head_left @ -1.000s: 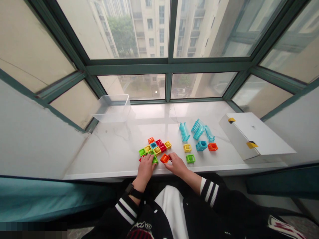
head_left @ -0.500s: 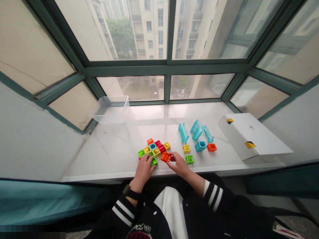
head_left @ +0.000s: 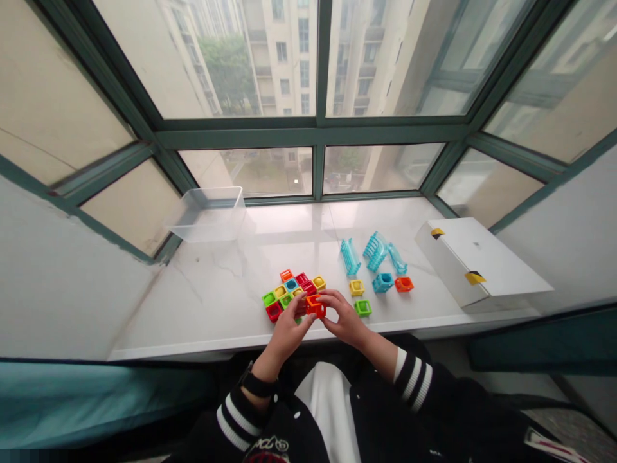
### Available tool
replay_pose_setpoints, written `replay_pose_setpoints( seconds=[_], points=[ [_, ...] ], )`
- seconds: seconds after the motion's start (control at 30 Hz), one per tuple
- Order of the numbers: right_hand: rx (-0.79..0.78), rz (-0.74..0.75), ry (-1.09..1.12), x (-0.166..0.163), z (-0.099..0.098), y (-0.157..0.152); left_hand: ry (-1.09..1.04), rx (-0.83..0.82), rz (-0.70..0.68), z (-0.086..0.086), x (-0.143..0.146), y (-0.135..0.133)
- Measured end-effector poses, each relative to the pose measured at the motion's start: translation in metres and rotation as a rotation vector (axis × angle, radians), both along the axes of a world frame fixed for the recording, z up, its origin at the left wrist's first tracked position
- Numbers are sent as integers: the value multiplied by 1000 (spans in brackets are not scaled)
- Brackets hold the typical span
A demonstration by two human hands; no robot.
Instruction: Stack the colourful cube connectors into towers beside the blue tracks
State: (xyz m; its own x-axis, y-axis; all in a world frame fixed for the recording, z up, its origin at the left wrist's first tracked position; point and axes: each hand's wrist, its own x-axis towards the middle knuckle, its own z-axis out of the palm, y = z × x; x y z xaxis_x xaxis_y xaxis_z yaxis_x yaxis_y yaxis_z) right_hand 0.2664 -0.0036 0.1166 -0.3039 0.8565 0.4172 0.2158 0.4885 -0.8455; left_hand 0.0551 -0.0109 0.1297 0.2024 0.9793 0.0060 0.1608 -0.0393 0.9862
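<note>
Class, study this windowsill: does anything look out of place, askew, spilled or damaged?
Nothing looks spilled or broken. The one odd item is the orange square block, held between the left hand and right hand. It appears tilted at the front of the colored block cluster, while the other blocks sit flat.

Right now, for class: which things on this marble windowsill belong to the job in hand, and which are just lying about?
In use: orange plastic square block between left hand and right hand; multicoloured plastic square-block cluster.
Lying about: turquoise ribbed plastic arches; loose yellow, green, turquoise and orange blocks; clear plastic tub; white cardboard box.
</note>
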Motion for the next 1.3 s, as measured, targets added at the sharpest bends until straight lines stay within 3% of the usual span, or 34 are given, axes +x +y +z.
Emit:
replay_pose_setpoints(
  seconds=[0.23,0.57,0.77,0.97,1.13,1.3],
  points=[
    [-223,32,121,-2,-2,1,-47,44,-32,10,0,-1],
    [-143,-52,84,5,10,2,40,159,-41,3,3,-1],
    [-130,7,68,4,9,0,14,208,-14,0,7,0],
    [-70,-101,8,7,13,-1,146,302,-56,-5,5,1],
    [-92,-188,7,33,17,2,315,349,-52,-5,-4,4],
    [-97,-276,86,84,20,0,381,293,17,-10,-18,10]
  ],
)
